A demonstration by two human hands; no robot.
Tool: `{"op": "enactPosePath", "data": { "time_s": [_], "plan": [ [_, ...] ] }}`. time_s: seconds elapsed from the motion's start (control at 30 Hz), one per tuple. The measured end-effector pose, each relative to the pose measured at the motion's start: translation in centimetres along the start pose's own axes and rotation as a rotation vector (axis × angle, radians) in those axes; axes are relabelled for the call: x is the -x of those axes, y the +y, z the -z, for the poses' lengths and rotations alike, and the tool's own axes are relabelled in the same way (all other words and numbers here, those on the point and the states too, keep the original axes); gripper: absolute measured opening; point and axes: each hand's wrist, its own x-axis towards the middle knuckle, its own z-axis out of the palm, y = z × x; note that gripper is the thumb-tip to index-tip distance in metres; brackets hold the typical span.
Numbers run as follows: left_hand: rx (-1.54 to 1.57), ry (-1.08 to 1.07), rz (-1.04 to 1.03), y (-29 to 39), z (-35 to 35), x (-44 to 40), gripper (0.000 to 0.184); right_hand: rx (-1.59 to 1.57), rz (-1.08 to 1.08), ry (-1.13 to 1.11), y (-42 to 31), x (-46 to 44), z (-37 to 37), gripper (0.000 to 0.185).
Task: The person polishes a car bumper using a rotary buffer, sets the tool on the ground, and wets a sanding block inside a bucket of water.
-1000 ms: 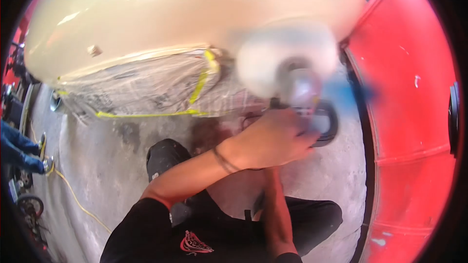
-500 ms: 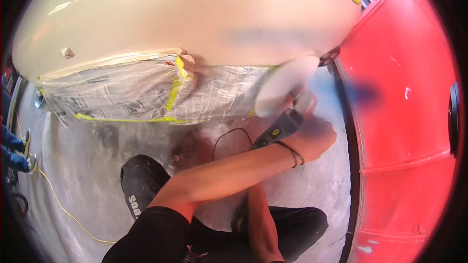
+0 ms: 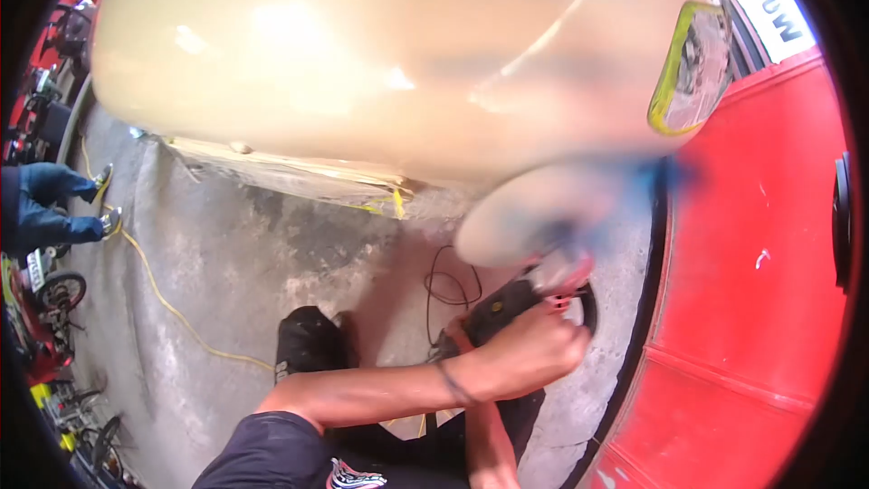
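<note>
A polisher (image 3: pixel 500 310) with a dark body, a red-and-silver head and a large whitish round pad (image 3: pixel 511 217) is below the lower right edge of a glossy beige car panel (image 3: pixel 362 54). The pad is tilted and blurred; its upper edge overlaps the panel's edge, and contact cannot be made out. My left hand (image 3: pixel 534 350), a dark band on its wrist, is closed round the tool's front handle. Largely hidden behind my left forearm, my right hand (image 3: pixel 459 337) grips the rear of the body. Plastic masking (image 3: pixel 281 174) with yellow tape hangs under the panel.
A red wall (image 3: pixel 751 263) stands at the right. A taped-over opening (image 3: pixel 695 68) is at the panel's upper right. A black cord loops on the concrete floor (image 3: pixel 226 254). At the left are a yellow cable (image 3: pixel 167 303), another person's legs (image 3: pixel 59 204) and motorcycles (image 3: pixel 63 290).
The view has shifted, showing more of the upper panel and less masking. The polisher and both hands sit lower in view, and the pad has turned to a flatter tilt. Both hands keep their hold.
</note>
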Motion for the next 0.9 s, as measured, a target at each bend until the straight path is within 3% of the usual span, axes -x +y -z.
{"op": "enactPosePath", "data": {
  "time_s": [0.2,0.33,0.47,0.6,0.67,0.8,0.87,0.9],
  "plan": [
    [-0.077,0.111,0.202,4.4,17.8,6.1,0.049,-0.016,-0.083,-0.102,-11.6,3.9,-4.8,0.073],
    [-0.102,0.106,0.297,5.7,25.1,6.0,0.046,-0.005,-0.156,-0.167,-17.0,6.8,-5.7,0.074],
    [-0.013,0.127,0.251,5.5,25.2,2.1,0.04,0.012,-0.234,-0.197,-19.2,7.7,-1.8,0.074],
    [0.216,0.115,0.192,5.0,19.6,-4.8,0.038,0.054,-0.341,-0.173,-15.1,5.3,8.1,0.082],
    [0.263,0.082,0.192,5.3,18.6,-8.9,0.035,0.09,-0.317,-0.111,-18.1,2.0,11.4,0.081],
    [0.147,0.015,0.355,7.2,17.8,-12.0,0.034,0.144,-0.28,-0.181,-17.3,-1.5,16.4,0.078],
    [0.114,0.048,0.413,7.5,19.7,-10.6,0.034,0.161,-0.267,-0.223,-18.6,-2.9,16.1,0.076],
    [0.111,0.147,0.414,7.2,20.5,-8.8,0.033,0.165,-0.366,-0.273,-19.8,-3.1,15.5,0.073]
  ]
}}
